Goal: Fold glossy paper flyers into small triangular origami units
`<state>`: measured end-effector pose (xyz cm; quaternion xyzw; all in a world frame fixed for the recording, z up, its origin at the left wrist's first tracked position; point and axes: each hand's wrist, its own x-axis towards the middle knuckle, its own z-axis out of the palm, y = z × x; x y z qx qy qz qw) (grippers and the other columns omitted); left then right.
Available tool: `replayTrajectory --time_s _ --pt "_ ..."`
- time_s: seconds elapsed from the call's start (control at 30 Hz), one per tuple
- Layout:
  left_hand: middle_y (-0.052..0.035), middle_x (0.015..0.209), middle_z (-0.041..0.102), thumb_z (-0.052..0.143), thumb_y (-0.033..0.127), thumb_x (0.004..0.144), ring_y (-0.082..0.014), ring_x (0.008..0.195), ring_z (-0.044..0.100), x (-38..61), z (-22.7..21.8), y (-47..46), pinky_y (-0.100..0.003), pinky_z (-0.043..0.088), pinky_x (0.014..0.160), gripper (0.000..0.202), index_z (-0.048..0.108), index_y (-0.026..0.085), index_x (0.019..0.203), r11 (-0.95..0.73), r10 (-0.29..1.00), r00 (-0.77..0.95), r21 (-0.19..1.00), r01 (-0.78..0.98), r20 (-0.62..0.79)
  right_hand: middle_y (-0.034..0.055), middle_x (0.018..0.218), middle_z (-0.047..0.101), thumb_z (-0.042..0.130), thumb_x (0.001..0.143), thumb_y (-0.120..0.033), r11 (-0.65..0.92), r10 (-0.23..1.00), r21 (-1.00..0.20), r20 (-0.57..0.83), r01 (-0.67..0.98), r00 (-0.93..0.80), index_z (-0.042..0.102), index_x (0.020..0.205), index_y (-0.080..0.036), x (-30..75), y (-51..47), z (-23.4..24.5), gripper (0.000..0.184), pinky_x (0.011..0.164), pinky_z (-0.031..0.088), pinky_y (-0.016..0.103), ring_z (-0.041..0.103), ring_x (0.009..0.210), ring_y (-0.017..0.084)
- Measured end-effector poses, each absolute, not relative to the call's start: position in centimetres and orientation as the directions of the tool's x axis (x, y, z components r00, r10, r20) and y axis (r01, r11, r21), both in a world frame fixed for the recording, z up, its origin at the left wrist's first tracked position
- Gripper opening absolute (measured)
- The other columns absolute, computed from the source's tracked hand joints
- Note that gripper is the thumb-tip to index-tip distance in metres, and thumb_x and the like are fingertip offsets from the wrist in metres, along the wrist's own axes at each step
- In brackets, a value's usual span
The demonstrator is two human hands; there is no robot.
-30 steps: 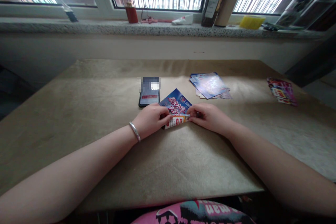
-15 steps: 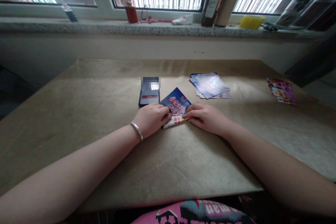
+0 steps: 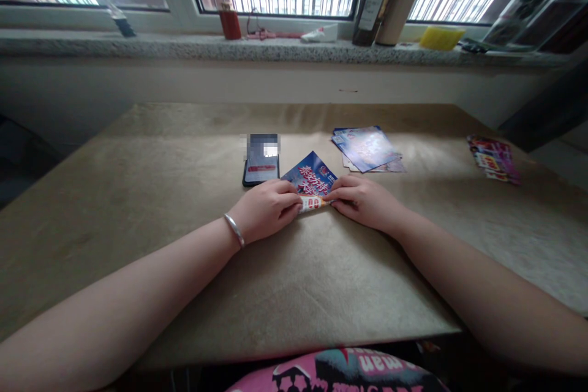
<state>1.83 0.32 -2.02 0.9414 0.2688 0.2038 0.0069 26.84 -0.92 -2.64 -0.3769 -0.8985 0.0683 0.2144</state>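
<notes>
A blue leaflet point(image 3: 311, 179) with red lettering lies on the brown paper-covered table point(image 3: 160, 196), its near edge folded up. My left hand point(image 3: 266, 208), a silver bangle on its wrist, pinches the fold from the left with curled fingers. From the right, my right hand point(image 3: 362, 199) presses the same folded edge with its fingertips together. Both hands meet at the leaflet's near edge. A dark phone point(image 3: 261, 162) lies just beyond my left hand.
A small stack of blue leaflets point(image 3: 365, 148) lies further back on the right. A pink leaflet point(image 3: 493, 159) sits near the table's right edge. The stone windowsill point(image 3: 138, 46) behind holds a red cup point(image 3: 229, 23), a dark jar point(image 3: 371, 9) and a yellow object point(image 3: 440, 38).
Both hands have slid slightly forward along the leaflet, and the folded strip at its near edge now shows narrower. The phone and the other leaflets have not moved.
</notes>
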Motion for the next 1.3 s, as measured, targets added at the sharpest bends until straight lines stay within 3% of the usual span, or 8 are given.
replayTrajectory --time_s 0.1,0.33,0.67,0.93,1.3 --pt "-0.0076 0.088 0.066 0.045 0.026 0.092 -0.017 0.084 0.06 1.8 -2.0 0.1 -0.031 0.051 0.078 0.026 0.069 0.016 0.088 -0.872 0.471 0.805 0.057 0.485 0.36 0.0077 0.093 0.066 0.053 0.085 -0.022 0.716 0.697 -0.272 0.339 0.644 -0.632 0.071 0.096 -0.021 27.0 -0.8 -2.7 0.021 0.075 0.048 0.032 0.059 0.084 0.018" --pt "-0.0063 0.083 0.066 0.045 0.028 0.092 -0.0167 0.078 0.06 1.6 -1.8 -0.1 -0.029 0.051 0.072 0.027 0.069 0.017 0.088 -0.862 0.462 0.816 -0.04 0.505 0.348 0.0068 0.094 0.067 0.051 0.088 -0.025 0.721 0.689 -0.234 0.336 0.652 -0.642 0.071 0.098 -0.021 26.9 -0.8 -2.6 0.023 0.075 0.047 0.031 0.057 0.084 0.017" --pt "-0.0073 0.084 0.065 0.04 0.027 0.094 -0.0163 0.079 0.058 1.5 -2.0 0.0 -0.028 0.049 0.071 0.03 0.068 0.016 0.092 -0.862 0.448 0.819 -0.069 0.502 0.359 0.0048 0.091 0.069 0.056 0.084 -0.023 0.686 0.72 -0.24 0.355 0.686 -0.596 0.071 0.09 -0.022 26.9 -0.9 -2.7 0.016 0.072 0.047 0.029 0.06 0.082 0.016" --pt "-0.0071 0.086 0.058 0.04 0.031 0.094 -0.0182 0.082 0.052 2.1 -1.9 -0.3 -0.031 0.048 0.074 0.029 0.063 0.018 0.108 -0.843 0.482 0.826 -0.104 0.528 0.292 0.0033 0.088 0.069 0.057 0.084 -0.024 0.682 0.724 -0.229 0.344 0.694 -0.598 0.074 0.089 -0.022 26.8 -1.0 -2.5 0.017 0.071 0.047 0.028 0.059 0.08 0.016" --pt "-0.0104 0.09 0.059 0.041 0.028 0.093 -0.0208 0.088 0.053 2.6 -1.7 -0.7 -0.037 0.049 0.08 0.028 0.063 0.014 0.104 -0.829 0.531 0.809 -0.044 0.558 0.253 0.0026 0.086 0.07 0.057 0.085 -0.025 0.668 0.736 -0.192 0.309 0.719 -0.602 0.073 0.088 -0.024 27.0 -1.0 -1.9 0.016 0.069 0.046 0.027 0.061 0.078 0.015"
